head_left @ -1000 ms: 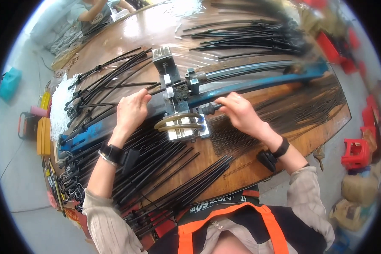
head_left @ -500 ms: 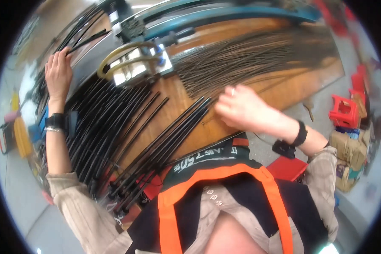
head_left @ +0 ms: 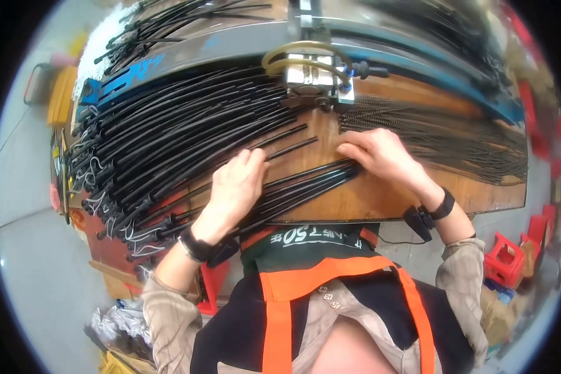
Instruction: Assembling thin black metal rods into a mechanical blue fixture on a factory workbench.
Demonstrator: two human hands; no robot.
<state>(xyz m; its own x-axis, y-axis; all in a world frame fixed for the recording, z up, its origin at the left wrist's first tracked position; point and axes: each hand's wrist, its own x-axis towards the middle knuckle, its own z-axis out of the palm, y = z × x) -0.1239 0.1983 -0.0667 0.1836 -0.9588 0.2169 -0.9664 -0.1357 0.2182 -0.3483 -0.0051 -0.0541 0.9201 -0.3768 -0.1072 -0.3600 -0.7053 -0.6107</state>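
My left hand is closed around a long black tube, whose bare end sticks out to the right past my fingers. My right hand hovers over the wooden tabletop, thumb and fingers pinched together; what lies in the pinch, if anything, is hidden. Just below its fingers are the ends of a small bundle of black tubes. To its right spreads a pile of thin dark coiled rods. Many more black tubes lie side by side at the left, with white loops at their far-left ends.
A metal machine head with a yellowish hose stands behind my hands on a blue-and-grey rail. More black tubes lie beyond the rail. A red stool is on the floor at right. The wooden table ends close to my body.
My left hand has come from the far left, beyond the rail, to the near middle and closed on a black tube. My right hand stays by the tube ends. The view has turned.
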